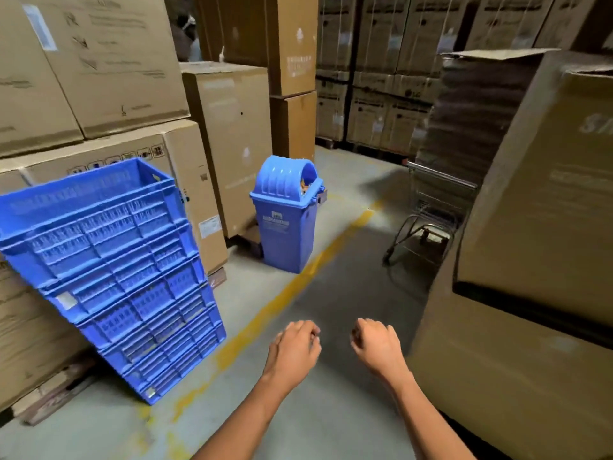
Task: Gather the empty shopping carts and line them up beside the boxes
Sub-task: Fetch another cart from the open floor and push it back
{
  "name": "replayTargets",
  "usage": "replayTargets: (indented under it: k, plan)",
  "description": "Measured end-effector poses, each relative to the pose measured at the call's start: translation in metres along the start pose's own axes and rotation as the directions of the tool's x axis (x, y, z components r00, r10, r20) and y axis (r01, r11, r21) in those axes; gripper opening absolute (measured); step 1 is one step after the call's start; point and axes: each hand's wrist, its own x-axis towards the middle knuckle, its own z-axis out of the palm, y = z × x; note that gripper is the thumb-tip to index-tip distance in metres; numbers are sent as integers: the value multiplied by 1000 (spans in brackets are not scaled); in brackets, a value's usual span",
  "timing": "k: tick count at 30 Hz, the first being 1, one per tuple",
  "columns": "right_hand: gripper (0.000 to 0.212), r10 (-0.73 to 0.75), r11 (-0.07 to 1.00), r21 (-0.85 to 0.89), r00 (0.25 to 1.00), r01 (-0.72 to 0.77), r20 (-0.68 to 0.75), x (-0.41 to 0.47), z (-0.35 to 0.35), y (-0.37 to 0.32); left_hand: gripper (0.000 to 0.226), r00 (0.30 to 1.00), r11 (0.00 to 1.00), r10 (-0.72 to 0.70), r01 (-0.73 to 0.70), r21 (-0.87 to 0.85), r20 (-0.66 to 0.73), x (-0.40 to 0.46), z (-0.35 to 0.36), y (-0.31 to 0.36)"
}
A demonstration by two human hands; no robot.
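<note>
A metal shopping cart stands at the right of the aisle, half hidden behind the big cardboard box in the foreground, with only its handle bar, part of the wire basket and the lower frame with one wheel in view. What shows of the basket looks empty, though most of it is hidden. It should handle as a stiff, rattly steel frame, fairly light with nothing in it and easy to roll on this smooth concrete floor, though the castors may wander, so the steering needs both hands. The place to take hold is the horizontal handle bar along its top edge, which faces into the aisle. Both hands hang low in front of the person and well apart from the cart: the left hand and the right hand have their fingers curled in and hold nothing. A yellow floor line runs up the aisle. To the left lean stacked blue crates, and beyond them stands a blue bin against the stacked cartons.
</note>
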Motion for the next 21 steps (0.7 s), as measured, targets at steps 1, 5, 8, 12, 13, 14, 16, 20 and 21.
replayTargets:
  k: [1, 5, 8, 12, 13, 14, 16, 20, 21]
  plan:
    - [16, 16, 1000, -19, 1000, -16, -9, 29, 0, 3, 16, 1000, 1000, 29, -29, 1, 4, 33, -3, -7]
    - [15, 63, 994, -84, 997, -66, -46, 141, -6, 16, 20, 992, 992, 128, -128, 21, 17, 169, -11, -23]
    - [15, 86, 990, -107, 995, -91, -53, 219, -2, 31, 22, 979, 979, 202, -202, 29, 20, 262, -2, -25]
    - [17, 126, 985, -112, 990, -132, -60, 327, 10, 61, 25, 960, 959, 278, -280, 50, 38, 384, 32, -27]
    - [17, 131, 985, -104, 989, -137, -64, 355, 13, 71, 25, 955, 953, 293, -296, 62, 50, 414, 42, -28]
    - [17, 137, 986, -91, 988, -143, -71, 382, 16, 83, 25, 951, 950, 303, -307, 66, 59, 443, 52, -28]
    - [15, 160, 985, -46, 983, -164, -87, 438, 20, 108, 26, 946, 946, 316, -320, 60, 73, 500, 73, -27]
    - [18, 191, 980, -35, 978, -194, -80, 543, 27, 166, 30, 949, 952, 306, -307, 1, 81, 612, 105, -14]
    - [17, 197, 979, -39, 976, -202, -95, 570, 28, 181, 31, 950, 953, 303, -302, -24, 72, 640, 110, -8]
